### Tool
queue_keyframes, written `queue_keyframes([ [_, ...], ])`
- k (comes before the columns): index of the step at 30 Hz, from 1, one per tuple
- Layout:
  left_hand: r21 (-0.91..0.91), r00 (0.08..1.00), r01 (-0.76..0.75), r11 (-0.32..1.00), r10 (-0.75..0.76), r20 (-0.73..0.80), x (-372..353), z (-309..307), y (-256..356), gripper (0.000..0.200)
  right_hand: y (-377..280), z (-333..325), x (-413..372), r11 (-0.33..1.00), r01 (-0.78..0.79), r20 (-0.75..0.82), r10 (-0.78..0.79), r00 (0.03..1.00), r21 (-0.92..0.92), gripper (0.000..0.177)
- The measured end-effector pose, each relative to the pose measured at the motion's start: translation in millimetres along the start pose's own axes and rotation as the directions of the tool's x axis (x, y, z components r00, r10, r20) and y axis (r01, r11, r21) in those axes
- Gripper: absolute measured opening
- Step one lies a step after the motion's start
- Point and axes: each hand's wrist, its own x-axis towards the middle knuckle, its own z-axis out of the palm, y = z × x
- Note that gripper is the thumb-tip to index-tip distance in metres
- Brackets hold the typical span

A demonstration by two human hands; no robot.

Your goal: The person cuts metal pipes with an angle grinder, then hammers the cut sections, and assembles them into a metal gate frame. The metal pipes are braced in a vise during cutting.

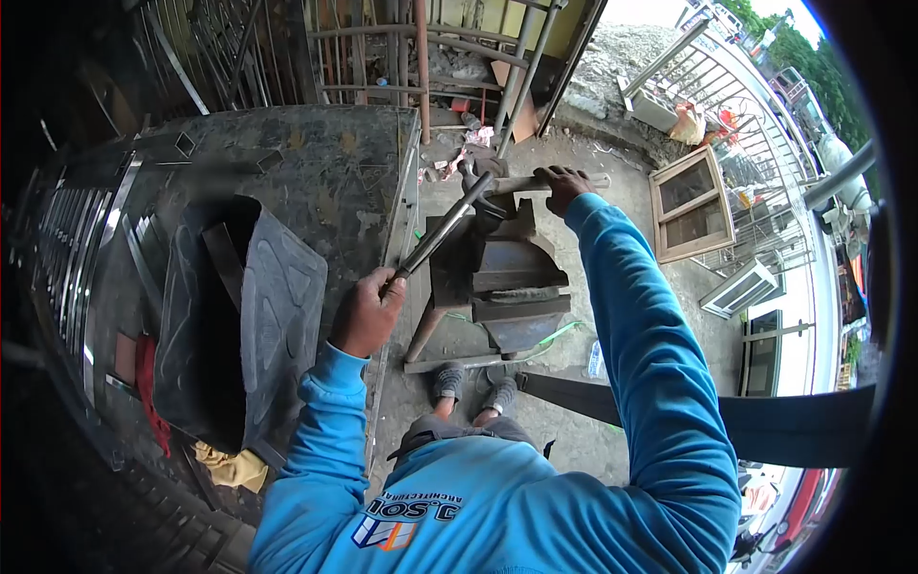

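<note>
My left hand (366,312) is closed around the lower end of a dark metal rod (438,236), which slants up and away to the right. My right hand (566,188) grips the wooden handle of a hammer (521,184). The hammer's head overlaps the rod's far end in this view. Just below and right of that end stands a heavy, rust-dark steel block (516,266), shaped like an anvil with stepped edges, on a metal stand (427,330). Both arms are stretched forward over it.
A dark metal-topped table (325,143) on the left bears a cut-open black container (282,287). Metal bars (81,239) lie farther left. A wooden-framed window (690,204) and a plastic bottle (596,360) are at the right. A rack of pipes (423,67) stands ahead.
</note>
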Motion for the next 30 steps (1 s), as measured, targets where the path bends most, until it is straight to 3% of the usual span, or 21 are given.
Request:
queue_keyframes([
  [2, -0.008, 1.0, 0.002, 1.0, -0.002, -0.01, 13, 1, 0, 0.026, -8, -32, 12, 0.996, -0.056, 0.255, 0.035, 0.966, 0.076, 0.035],
  [3, 0.026, 1.0, 0.009, 1.0, -0.009, -0.007, 18, -1, 2, 0.027, 2, -15, 12, 0.989, 0.015, 0.119, -0.033, 0.992, 0.146, 0.028],
  [6, -0.011, 1.0, -0.025, 1.0, 0.025, -0.01, 34, -7, -3, 0.028, -10, -54, -4, 0.989, -0.112, 0.064, 0.107, 0.992, 0.092, 0.029],
  [10, 0.03, 0.998, -0.059, 0.998, 0.058, 0.031, 66, -2, 5, 0.03, 0, -70, -44, 0.879, -0.42, 0.179, 0.387, 0.905, 0.224, 0.04],
  [12, 0.028, 0.992, -0.125, 0.992, 0.124, 0.028, 93, 17, 3, 0.031, 20, -40, -71, 0.776, -0.496, 0.107, 0.497, 0.861, 0.39, 0.046],
  [14, 0.06, 0.985, -0.067, 0.996, 0.056, 0.164, 127, 45, -9, 0.033, 33, -18, -96, 0.598, -0.617, 0.174, 0.631, 0.756, 0.511, 0.048],
  [16, 0.055, 0.941, 0.013, 0.998, -0.031, 0.337, 156, 70, -8, 0.035, 13, -49, -125, 0.301, -0.648, 0.343, 0.654, 0.674, 0.699, 0.046],
  [17, 0.126, 0.937, 0.006, 0.992, -0.049, 0.345, 166, 78, -9, 0.036, 1, -68, -138, 0.13, -0.644, 0.431, 0.643, 0.634, 0.754, 0.046],
  [20, 0.193, 0.955, -0.061, 0.979, 0.001, 0.297, 168, 96, -23, 0.039, -15, -86, -169, 0.097, -0.574, 0.409, 0.606, 0.682, 0.813, 0.042],
  [25, 0.209, 0.974, -0.061, 0.976, 0.013, 0.225, 154, 88, -35, 0.04, -37, -115, -175, 0.173, -0.557, 0.396, 0.537, 0.745, 0.812, 0.037],
  [30, 0.277, 0.984, -0.029, 0.96, -0.021, 0.176, 141, 85, -24, 0.04, -52, -136, -148, 0.346, -0.449, 0.285, 0.431, 0.856, 0.824, 0.039],
])
